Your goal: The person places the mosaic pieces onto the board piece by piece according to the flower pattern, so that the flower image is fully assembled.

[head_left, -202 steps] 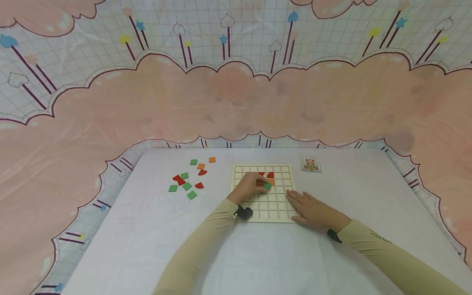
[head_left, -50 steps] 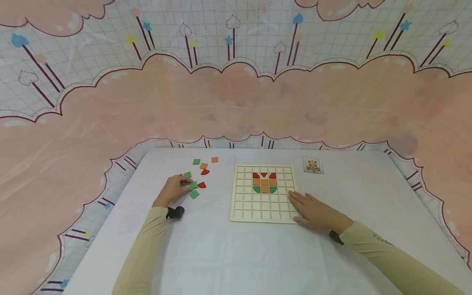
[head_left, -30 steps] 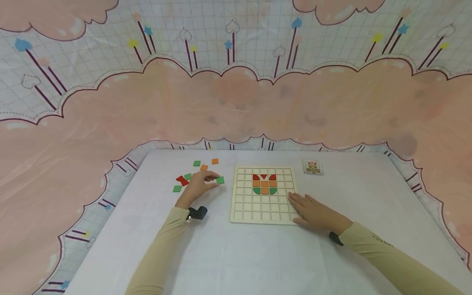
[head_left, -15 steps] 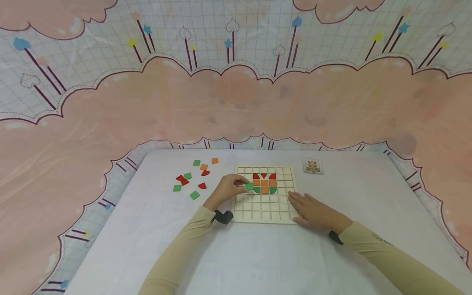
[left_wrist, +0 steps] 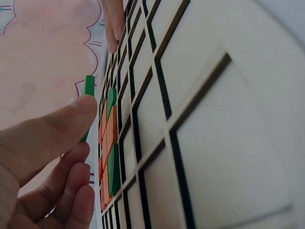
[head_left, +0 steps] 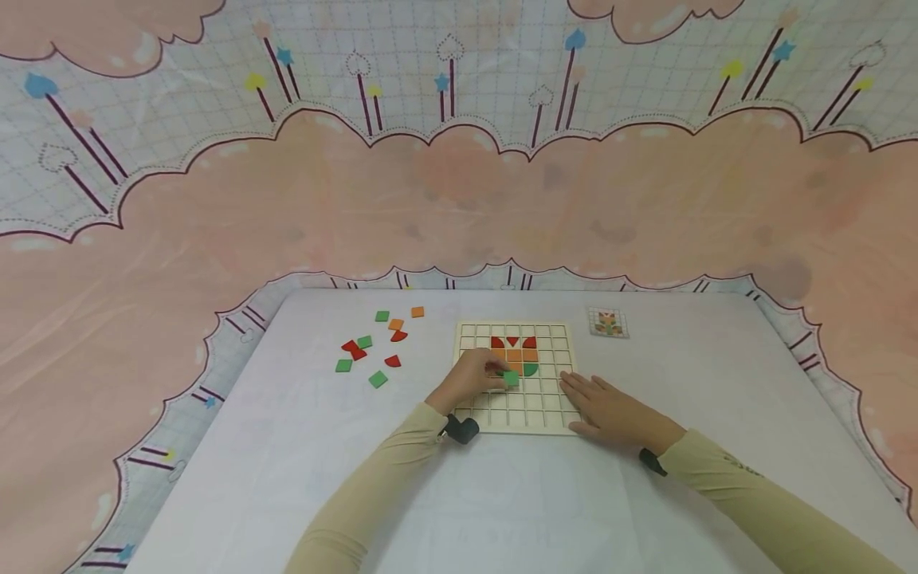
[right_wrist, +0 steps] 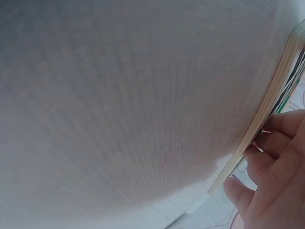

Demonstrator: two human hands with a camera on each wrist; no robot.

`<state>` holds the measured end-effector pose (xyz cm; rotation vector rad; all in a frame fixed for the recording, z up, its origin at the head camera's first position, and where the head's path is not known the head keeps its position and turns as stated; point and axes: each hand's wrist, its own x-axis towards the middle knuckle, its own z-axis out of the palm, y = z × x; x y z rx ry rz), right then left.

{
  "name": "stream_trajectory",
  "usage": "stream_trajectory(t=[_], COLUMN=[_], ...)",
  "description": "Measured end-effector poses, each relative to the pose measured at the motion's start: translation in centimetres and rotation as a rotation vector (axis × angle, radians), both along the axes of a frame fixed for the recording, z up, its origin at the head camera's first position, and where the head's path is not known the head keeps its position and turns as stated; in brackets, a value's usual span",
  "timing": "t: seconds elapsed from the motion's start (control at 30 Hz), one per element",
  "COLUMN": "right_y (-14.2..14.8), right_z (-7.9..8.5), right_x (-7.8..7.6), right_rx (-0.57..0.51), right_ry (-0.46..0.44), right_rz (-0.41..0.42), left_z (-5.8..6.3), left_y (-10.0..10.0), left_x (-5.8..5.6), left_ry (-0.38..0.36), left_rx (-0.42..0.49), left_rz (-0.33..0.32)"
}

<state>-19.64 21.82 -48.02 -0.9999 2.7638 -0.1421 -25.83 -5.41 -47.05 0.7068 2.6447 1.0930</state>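
My left hand [head_left: 475, 378] pinches a green square tile [head_left: 511, 379] between thumb and fingers, close over the grid board [head_left: 552, 414]. In the left wrist view the green tile [left_wrist: 89, 86] stands clear of the board's surface. Set in the board are red corner pieces [head_left: 529, 343], a small red triangle [head_left: 512, 341], orange squares [head_left: 530, 355] and a green rounded piece [head_left: 531, 370]; my left fingers partly hide others. My right hand [head_left: 610, 406] rests with straight fingers on the board's right edge. From the right wrist, its fingers [right_wrist: 274, 143] lie along the wooden side.
Loose tiles lie left of the board: green squares [head_left: 378, 379], orange squares [head_left: 417, 312] and red pieces [head_left: 393, 361], two of them touching. A small pattern card [head_left: 608, 322] lies at the back right. The white table [head_left: 545, 502] meets a printed cloth backdrop [head_left: 430, 207].
My left hand took a green square from the loose tiles and carried it right, over the board below the orange pieces. Earlier, more pieces were added to the board. The right hand stayed put.
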Motion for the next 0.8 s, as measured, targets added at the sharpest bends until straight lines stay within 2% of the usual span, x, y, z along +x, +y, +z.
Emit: stream_trajectory(t=[0.3,0.8], right_y=[0.0,0.0], right_z=[0.1,0.0], right_x=[0.1,0.1], right_rx=[-0.008,0.0], right_ry=[0.002,0.01], right_rz=[0.007,0.004], left_z=[-0.3,-0.8], left_y=[1.2,1.4], left_x=[-0.1,0.1], left_ry=[-0.002,0.004], left_rx=[-0.048,-0.089], left_rz=[0.002,0.034])
